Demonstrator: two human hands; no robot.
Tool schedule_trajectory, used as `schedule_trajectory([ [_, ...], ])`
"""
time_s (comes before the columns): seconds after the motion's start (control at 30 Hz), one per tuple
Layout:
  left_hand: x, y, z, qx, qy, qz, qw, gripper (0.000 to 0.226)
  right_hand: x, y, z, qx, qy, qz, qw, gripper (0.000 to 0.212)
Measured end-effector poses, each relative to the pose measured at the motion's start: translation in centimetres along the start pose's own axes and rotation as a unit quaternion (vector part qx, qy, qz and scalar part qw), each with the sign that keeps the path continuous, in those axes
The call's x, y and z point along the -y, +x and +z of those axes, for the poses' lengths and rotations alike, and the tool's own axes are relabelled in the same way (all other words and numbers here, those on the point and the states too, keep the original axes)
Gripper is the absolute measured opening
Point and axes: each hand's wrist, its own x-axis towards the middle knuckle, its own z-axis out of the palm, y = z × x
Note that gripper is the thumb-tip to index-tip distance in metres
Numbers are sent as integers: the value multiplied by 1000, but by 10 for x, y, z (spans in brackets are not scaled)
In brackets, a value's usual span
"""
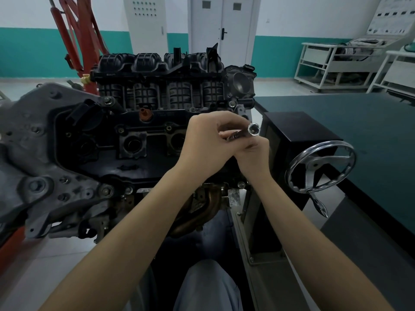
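A car engine [134, 135] sits on a stand in front of me, its black valve cover facing up with open spark plug wells. Both hands meet over the engine's right end. My left hand [202, 144] curls its fingers around a chrome socket tool [249, 130] whose open round end points up and right. My right hand [251, 156] grips the same tool from below, its fingers wrapped around the shaft. Most of the tool's shaft is hidden between the two hands.
A chrome handwheel [321, 167] with a crank handle sticks out of the stand at the right. A dark green workbench [359, 131] runs along the right side. A red engine hoist [76, 41] stands behind left. White racks [332, 63] and a door [222, 28] lie beyond.
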Motion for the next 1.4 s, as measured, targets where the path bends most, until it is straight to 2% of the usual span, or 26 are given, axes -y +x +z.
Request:
schedule_trajectory([
  [0.13,-1,0,2,-17,-5,0,1000,20,4,-1,1,22,-1,-10,1000,15],
  [0.3,1,-1,3,18,-56,-4,998,29,3,0,1,9,-27,17,999,16],
  [0.43,3,0,4,-15,3,-4,1000,23,8,0,2,3,-7,-2,1000,19],
  [0.53,3,0,5,-27,6,3,1000,21,6,0,0,34,-4,5,999,17],
  [0.7,2,0,5,19,-43,-2,999,29,2,0,-1,16,-14,38,999,18],
  [0.87,0,1,8,-31,3,2,999,21,7,0,-1,14,2,22,1000,22],
  [1.03,-1,1,6,12,-52,15,998,38,11,0,1,32,-25,36,999,10],
  [1.13,1,1,7,23,-63,4,998,38,19,0,5,9,-23,35,999,17],
  [1.23,1,2,9,-6,-53,-1,999,28,18,2,3,18,-12,39,999,28],
  [1.3,-1,2,10,-18,-64,0,998,30,18,2,1,30,2,43,999,24],
  [1.4,0,2,8,14,-92,10,996,37,19,1,3,26,15,50,998,13],
])
